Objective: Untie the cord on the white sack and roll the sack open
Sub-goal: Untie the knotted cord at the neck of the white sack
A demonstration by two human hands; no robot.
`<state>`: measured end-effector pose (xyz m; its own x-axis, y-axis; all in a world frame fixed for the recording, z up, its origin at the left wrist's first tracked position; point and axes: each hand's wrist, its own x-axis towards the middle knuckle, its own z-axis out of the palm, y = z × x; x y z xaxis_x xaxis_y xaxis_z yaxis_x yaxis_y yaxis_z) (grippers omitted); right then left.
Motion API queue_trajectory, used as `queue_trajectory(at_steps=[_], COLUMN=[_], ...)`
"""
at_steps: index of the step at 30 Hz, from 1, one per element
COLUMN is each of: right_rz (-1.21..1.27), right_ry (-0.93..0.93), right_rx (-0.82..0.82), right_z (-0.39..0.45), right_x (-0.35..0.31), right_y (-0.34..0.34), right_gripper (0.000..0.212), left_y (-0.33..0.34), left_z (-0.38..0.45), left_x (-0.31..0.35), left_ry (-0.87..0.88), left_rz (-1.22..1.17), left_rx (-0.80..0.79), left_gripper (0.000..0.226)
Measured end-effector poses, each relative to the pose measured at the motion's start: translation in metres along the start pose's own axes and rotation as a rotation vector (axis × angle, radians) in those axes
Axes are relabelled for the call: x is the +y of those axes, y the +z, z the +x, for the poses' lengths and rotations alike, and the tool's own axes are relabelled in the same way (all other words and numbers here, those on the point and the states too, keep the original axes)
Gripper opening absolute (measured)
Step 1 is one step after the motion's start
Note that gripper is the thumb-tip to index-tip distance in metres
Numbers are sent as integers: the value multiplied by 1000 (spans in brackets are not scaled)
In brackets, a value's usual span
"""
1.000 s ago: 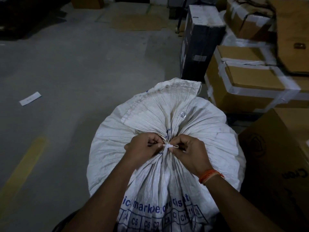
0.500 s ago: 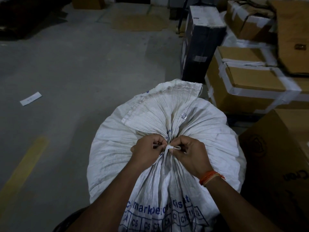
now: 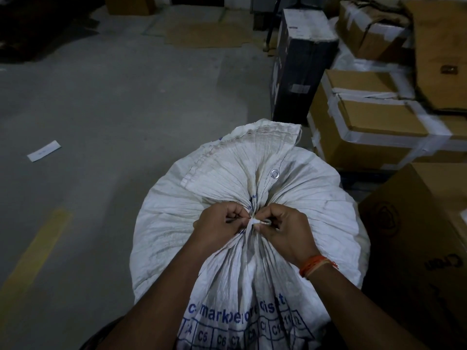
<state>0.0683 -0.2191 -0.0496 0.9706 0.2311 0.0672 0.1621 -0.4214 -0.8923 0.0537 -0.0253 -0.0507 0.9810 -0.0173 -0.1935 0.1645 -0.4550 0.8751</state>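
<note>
- The white sack [image 3: 227, 261] is shown standing upright on the grey floor [image 3: 101, 109], filling the lower centre of the view; blue lettering and a grid of codes are printed on its near side.
- The neck of the sack is seen gathered into tight pleats at the centre, where it is bound by the cord [image 3: 256, 221], a pale knot visible between the two hands.
- The left hand [image 3: 218, 227] is curled into a loose fist against the left of the knot, with a strand pinched between thumb and fingertips.
- The right hand [image 3: 285, 231] is closed on the right of the knot, a loop of the cord being nipped between thumb and forefinger; an orange thread band [image 3: 316, 265] is worn on its wrist.
- Beyond the knot, the free mouth of the sack is fanned away from the viewer, and a metal eyelet [image 3: 274, 173] is set in it.
- A brown carton [image 3: 417, 236] is placed just right of the sack.
- Farther right, taped cartons [image 3: 374, 122] are stacked, and a black box [image 3: 300, 72] is stood on end behind the sack.
- A slip of white paper [image 3: 44, 150] is left lying on the floor at far left, well apart from the sack.
</note>
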Motion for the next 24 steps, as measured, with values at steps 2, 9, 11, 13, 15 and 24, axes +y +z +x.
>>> queue_trajectory(at_steps=[2,9,11,13,15,24], right_rz=[11,31,25,17,2,5], right_ry=[4,22,19,11,-2,-12], right_rx=[1,11,9,5,1,14], right_z=[-1,-1,-2,-2,-2,-1], right_x=[0,1,0,-2,-2,-3], right_y=[0,1,0,0,1,0], right_gripper=[16,16,15,15,15,15], left_y=[-5,-7,-4,1,5,9], left_z=[-1,0,0,2,1,2], left_x=[-1,-5,-5,-6,-6,-5], left_ry=[-14,-44,-36,-32,-32,-28], left_rz=[-7,-47,-55,-76,-97,-135], left_rx=[-12,-20,-13,-7,-2,24], left_gripper=[3,14,10,7,9,6])
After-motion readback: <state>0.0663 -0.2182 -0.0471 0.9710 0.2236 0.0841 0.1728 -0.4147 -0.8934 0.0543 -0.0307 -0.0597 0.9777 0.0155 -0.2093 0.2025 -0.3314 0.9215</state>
